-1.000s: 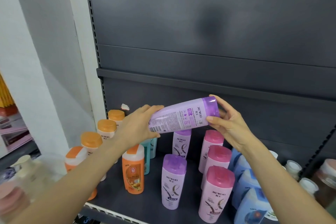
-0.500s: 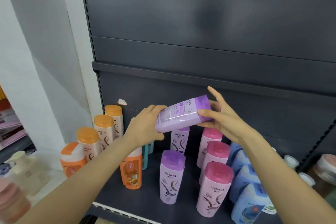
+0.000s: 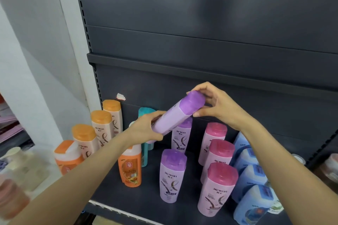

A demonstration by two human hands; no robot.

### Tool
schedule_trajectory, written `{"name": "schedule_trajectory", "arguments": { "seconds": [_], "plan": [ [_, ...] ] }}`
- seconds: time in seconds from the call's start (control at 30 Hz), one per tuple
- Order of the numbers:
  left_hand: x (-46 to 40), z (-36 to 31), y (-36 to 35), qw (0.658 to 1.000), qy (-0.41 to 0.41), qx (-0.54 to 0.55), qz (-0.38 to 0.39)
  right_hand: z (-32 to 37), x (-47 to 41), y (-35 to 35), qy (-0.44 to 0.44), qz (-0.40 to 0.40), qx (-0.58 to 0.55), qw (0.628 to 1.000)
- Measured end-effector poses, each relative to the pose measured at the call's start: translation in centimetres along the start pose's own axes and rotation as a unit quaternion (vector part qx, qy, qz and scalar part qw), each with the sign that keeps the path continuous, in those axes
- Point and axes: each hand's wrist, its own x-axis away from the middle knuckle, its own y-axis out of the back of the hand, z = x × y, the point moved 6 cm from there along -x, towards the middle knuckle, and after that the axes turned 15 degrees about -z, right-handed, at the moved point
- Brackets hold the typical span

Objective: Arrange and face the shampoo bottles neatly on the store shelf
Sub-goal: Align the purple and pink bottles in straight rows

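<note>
Purple shampoo bottle (image 3: 178,115) hangs tilted above the shelf (image 3: 109,184), the left hand (image 3: 146,129) gripping its base and the right hand (image 3: 215,104) pinching its cap. Held so, it can likely be turned label-forward before joining the purple row.

Over the last second the purple shampoo bottle (image 3: 176,115) turned between the two hands: its printed back label, which had faced the camera, rolled out of sight and a plain lilac side showed instead. Its cap end rose, so the bottle went from lying nearly level to slanting up toward the right. The right hand (image 3: 217,105) changed its hold, from flat fingers against the cap to fingers curled over the cap's top with the thumb below it. The left hand (image 3: 146,127) slid under the bottle's base end, wrapping it from below. A teal bottle (image 3: 145,115) behind the left hand came into sight.
</note>
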Motion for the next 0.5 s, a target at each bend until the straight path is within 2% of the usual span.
{"name": "schedule_trajectory", "arguments": {
  "seconds": [0.17,0.27,0.43,0.5],
  "plan": [
    [-0.8,0.7,-0.5,0.998,0.026,0.047,-0.016,-0.6,-0.5,-0.8,-0.008,-0.077,-0.016,0.997],
    [-1.2,0.8,-0.8,0.999,0.014,0.021,-0.037,-1.7,-0.9,-1.5,-0.023,-0.134,-0.007,0.991],
    [-0.5,2.3,0.8,0.98,-0.027,-0.155,-0.119,-5.5,-0.6,-2.9,-0.068,-0.189,0.078,0.976],
    [0.1,3.6,1.1,0.959,-0.042,-0.261,-0.101,-6.7,-0.3,-3.7,-0.079,-0.193,0.112,0.972]
  ]
}}
